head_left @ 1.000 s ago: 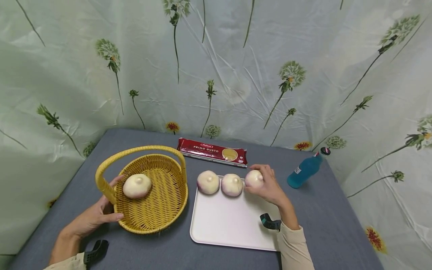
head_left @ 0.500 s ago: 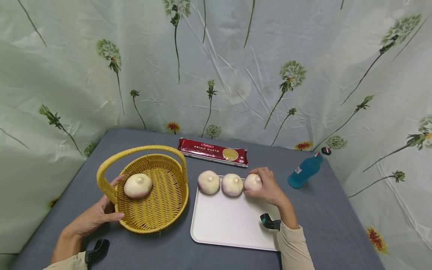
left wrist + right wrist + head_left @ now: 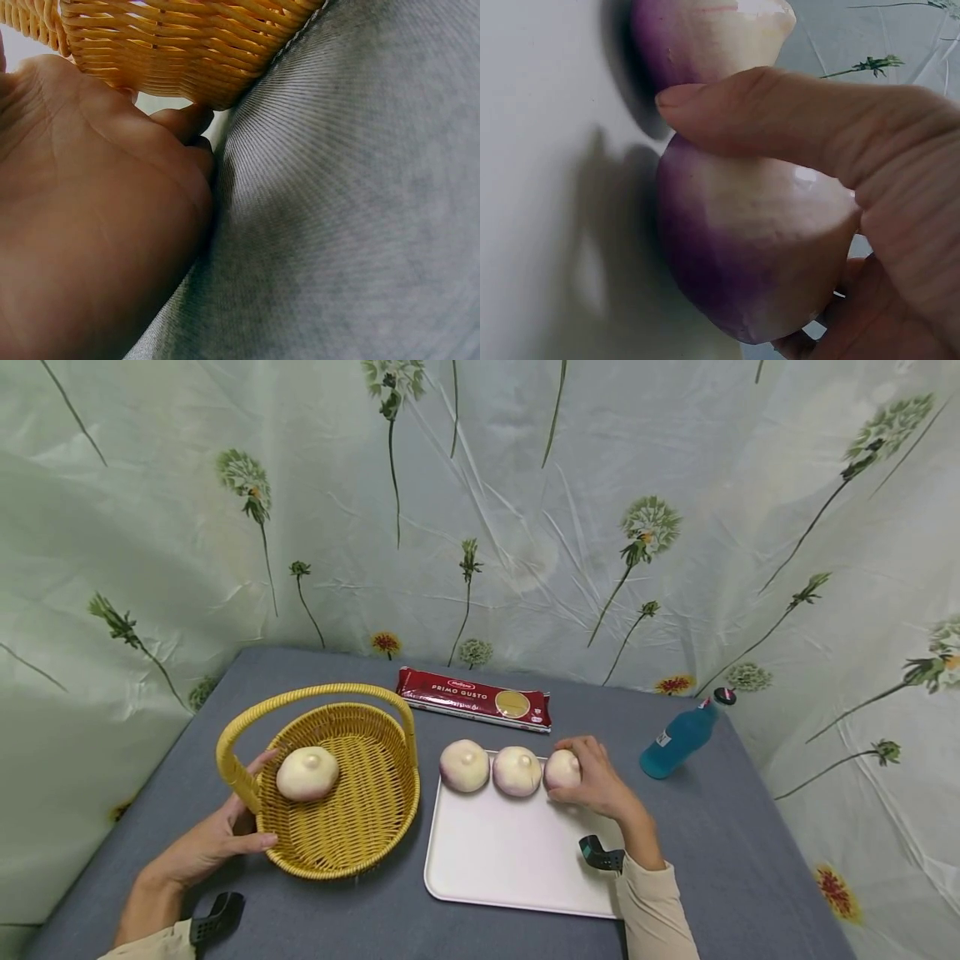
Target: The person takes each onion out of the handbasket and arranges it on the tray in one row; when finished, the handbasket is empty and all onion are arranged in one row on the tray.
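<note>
In the head view my left hand [image 3: 206,847] holds the left side of a yellow wicker basket [image 3: 367,810], fingers by the handle base and thumb at the near rim. One white-and-purple turnip [image 3: 307,774] lies inside the basket. My right hand [image 3: 603,783] grips another turnip [image 3: 562,770] at the far edge of a white tray [image 3: 517,860]. Two more, a middle turnip [image 3: 517,771] and a left turnip [image 3: 464,766], sit beside it in a row. The right wrist view shows my thumb [image 3: 742,112] across the held turnip [image 3: 757,240], between it and its neighbour.
A red pasta packet [image 3: 472,697] lies behind the tray. To the right, a blue bottle [image 3: 682,739] with a dark cap stands on the grey cloth [image 3: 735,843]. A flower-print curtain [image 3: 510,527] hangs along the back.
My right hand has moved the turnip slightly left and down, bringing it in line beside the middle turnip on the tray. The left hand and basket have stayed put.
</note>
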The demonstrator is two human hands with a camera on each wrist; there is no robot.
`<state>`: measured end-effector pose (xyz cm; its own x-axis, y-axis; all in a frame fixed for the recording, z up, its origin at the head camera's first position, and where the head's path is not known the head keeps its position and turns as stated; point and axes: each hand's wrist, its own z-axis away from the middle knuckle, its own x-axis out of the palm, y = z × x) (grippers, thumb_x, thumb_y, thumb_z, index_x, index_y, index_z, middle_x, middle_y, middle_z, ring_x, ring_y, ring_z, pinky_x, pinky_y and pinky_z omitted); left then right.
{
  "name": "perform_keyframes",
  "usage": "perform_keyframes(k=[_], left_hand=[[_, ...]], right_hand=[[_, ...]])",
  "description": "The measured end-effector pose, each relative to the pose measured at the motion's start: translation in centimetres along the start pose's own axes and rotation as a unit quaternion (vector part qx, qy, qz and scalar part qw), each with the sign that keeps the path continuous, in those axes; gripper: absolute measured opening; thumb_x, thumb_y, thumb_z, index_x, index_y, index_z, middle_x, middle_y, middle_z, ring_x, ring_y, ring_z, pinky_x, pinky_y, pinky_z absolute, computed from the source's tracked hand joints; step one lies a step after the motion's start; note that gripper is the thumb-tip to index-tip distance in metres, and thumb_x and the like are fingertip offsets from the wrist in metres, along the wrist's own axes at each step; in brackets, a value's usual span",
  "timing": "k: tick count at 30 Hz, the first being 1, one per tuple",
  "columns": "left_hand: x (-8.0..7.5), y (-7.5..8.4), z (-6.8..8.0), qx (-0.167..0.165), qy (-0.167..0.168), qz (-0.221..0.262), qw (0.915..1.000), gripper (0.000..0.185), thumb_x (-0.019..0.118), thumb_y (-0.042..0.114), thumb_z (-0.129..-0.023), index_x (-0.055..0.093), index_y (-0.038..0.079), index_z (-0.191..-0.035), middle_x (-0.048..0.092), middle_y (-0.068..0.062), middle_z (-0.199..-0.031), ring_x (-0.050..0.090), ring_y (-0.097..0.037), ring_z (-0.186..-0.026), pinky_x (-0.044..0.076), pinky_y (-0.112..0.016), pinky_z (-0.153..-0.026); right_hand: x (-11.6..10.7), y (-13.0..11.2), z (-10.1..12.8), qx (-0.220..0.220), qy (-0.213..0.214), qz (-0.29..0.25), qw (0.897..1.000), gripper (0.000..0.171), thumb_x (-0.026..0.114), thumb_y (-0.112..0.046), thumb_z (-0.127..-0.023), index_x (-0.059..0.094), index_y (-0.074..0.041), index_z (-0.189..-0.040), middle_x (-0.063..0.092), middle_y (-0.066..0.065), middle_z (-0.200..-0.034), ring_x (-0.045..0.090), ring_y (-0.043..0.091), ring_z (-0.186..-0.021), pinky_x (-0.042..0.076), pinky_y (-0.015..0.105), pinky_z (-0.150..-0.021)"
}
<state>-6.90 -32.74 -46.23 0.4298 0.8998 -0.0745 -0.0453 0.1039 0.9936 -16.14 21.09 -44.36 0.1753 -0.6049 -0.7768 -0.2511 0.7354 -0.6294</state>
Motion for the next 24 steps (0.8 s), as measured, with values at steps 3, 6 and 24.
perform_keyframes(k=[3, 6, 24], left_hand=[[0.00, -0.03, -0.03, 0.001, 0.002, -0.002, 1.0000, 0.108, 0.064, -0.003, -0.092, -0.010, 0.035, -0.160, -0.020, -0.033, -0.158, 0.032, 0.025, -0.121, 0.039, -0.012, -0.093], [0.03, -0.11, -0.03, 0.001, 0.002, -0.001, 1.0000, 0.107, 0.064, -0.003, -0.092, -0.010, 0.035, -0.160, -0.018, -0.033, -0.158, 0.032, 0.024, -0.121, 0.039, -0.012, -0.093], [0.12, 0.00, -0.12, -0.010, 0.006, -0.008, 0.9999, 0.108, 0.065, -0.001, -0.092, -0.010, 0.038, -0.159, -0.016, -0.031, -0.159, 0.031, 0.025, -0.119, 0.038, -0.011, -0.092]], right_hand=[[-0.02, -0.10, 0.02, 0.009, -0.013, -0.002, 1.000, 0.068, 0.091, -0.025, -0.071, 0.057, -0.006, -0.126, 0.049, 0.017, -0.125, 0.039, 0.034, -0.118, 0.039, 0.055, -0.094], [0.04, -0.15, 0.02, 0.014, -0.023, -0.002, 1.000, 0.069, 0.091, -0.025, -0.070, 0.056, -0.006, -0.126, 0.049, 0.018, -0.125, 0.039, 0.035, -0.119, 0.037, 0.055, -0.094], [0.04, 0.28, -0.04, 0.008, -0.020, 0.007, 1.000, 0.078, 0.092, -0.031, -0.069, 0.053, -0.006, -0.132, 0.049, 0.019, -0.130, 0.040, 0.036, -0.119, 0.039, 0.058, -0.095]])
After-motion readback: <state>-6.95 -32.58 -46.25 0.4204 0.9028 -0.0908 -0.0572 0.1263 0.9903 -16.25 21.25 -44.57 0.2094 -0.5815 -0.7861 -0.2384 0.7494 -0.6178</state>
